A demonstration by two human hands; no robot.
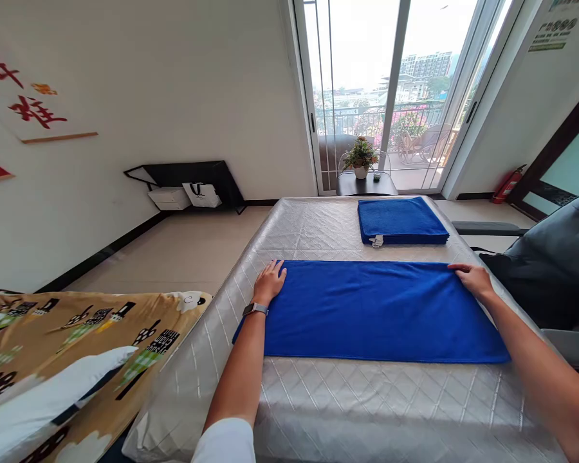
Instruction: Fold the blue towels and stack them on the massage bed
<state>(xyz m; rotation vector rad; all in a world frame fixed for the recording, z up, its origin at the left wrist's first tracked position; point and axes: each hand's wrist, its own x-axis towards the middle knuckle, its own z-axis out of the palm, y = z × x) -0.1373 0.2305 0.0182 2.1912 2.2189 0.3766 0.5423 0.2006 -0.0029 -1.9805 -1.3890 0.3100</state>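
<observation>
A blue towel (376, 312), folded into a long strip, lies across the quilted silver cover in front of me. My left hand (269, 283) rests on its far left corner, fingers stretched out and slightly apart. At the far right corner, my right hand (473, 280) has its thumb and fingers closed on the towel's edge. The towel is mostly flat, with faint creases. Beyond it sits a neat stack of folded blue towels (400, 218) with a white label showing at the front.
The silver-covered bed or table (313, 405) fills the middle. At left is a bed with a patterned brown sheet (139, 308) and a white pillow (67, 386). A dark bag (550, 270) stands at right. A potted plant (361, 168) is on a chair by the glass door.
</observation>
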